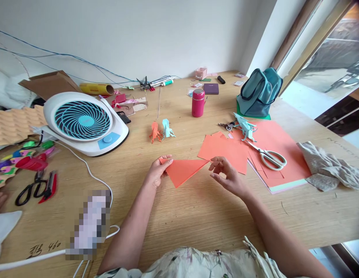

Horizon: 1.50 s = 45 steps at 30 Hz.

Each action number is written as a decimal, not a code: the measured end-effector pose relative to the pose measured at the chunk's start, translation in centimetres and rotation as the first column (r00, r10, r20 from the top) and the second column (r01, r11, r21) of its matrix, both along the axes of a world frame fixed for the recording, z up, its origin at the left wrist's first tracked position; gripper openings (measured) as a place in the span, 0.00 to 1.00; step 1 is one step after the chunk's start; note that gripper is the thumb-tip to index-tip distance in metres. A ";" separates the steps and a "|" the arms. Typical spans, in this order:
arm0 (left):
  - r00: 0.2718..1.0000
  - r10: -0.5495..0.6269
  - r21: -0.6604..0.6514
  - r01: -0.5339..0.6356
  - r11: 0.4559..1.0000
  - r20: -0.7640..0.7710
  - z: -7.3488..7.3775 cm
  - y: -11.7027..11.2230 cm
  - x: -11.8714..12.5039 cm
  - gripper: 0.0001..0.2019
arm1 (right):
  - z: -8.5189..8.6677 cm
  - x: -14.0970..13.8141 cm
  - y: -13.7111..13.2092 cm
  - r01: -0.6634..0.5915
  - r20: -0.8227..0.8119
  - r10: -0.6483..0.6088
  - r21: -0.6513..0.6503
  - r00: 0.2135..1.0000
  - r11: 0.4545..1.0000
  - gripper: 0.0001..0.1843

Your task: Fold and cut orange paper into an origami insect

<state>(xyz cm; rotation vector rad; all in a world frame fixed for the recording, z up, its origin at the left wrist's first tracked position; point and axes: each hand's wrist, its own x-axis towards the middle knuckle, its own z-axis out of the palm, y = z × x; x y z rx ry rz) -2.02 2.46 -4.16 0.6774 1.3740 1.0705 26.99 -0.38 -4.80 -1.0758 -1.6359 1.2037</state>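
An orange sheet of paper [183, 170], folded into a triangle, is held just above the table in front of me. My left hand [160, 170] pinches its left corner between thumb and fingers. At the right corner is my right hand [226, 173], its fingers loosely curled and the thumb apart from them. The fingertips are close to that corner; whether they touch it, I cannot tell. Beyond the sheet stand an orange origami figure [155, 132] and a light blue origami figure [167, 129]. More cut orange paper [226, 152] lies right of my right hand.
White-handled scissors [272, 159] and a blue folded figure [245, 126] lie on large orange sheets [289, 154] at right, beside a crumpled cloth [332, 164]. A pink flask [198, 103] and teal bag [259, 94] stand behind. A fan [87, 123] and black-handled scissors [31, 191] are at left.
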 end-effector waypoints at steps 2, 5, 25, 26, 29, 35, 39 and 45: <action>1.000 0.015 0.002 -0.015 1.000 -0.008 0.0 0.0 0.0 0.34 | -0.2 -0.4 -0.2 -0.020 -0.021 0.021 0.046 1.000 0.999 0.21; 0.999 0.033 0.016 -0.033 0.999 -0.020 0.1 -0.1 0.3 0.35 | -0.8 -0.8 -0.2 -0.011 -0.086 0.012 0.013 0.996 1.000 0.22; 0.999 0.037 0.147 -0.037 0.988 0.005 1.1 -1.3 3.0 0.40 | -1.2 -2.8 -0.5 0.067 -0.279 -0.153 -0.296 0.948 0.953 0.33; 0.999 0.034 0.155 -0.035 0.987 0.008 1.1 -1.4 3.2 0.40 | -1.3 -2.9 -0.6 0.061 -0.287 -0.151 -0.300 0.946 0.952 0.32; 0.999 0.036 0.178 -0.039 0.983 0.024 1.1 -1.5 3.5 0.40 | -1.7 -3.2 -0.7 0.043 -0.298 -0.138 -0.304 0.945 0.952 0.30; 0.997 0.031 0.212 -0.045 0.976 0.068 1.2 -1.9 4.3 0.40 | -1.4 -4.3 -1.1 -0.035 -0.252 -0.034 -0.265 0.967 0.964 0.28; 0.996 0.004 0.212 -0.023 0.977 0.086 1.0 -2.1 4.9 0.40 | -1.4 -4.8 -1.6 -0.029 -0.162 -0.002 -0.189 0.987 0.982 0.23; 0.999 0.013 0.218 -0.024 0.976 0.048 0.1 -1.8 4.6 0.46 | -1.4 -3.8 -1.9 0.169 0.016 -0.170 0.064 0.985 0.984 0.07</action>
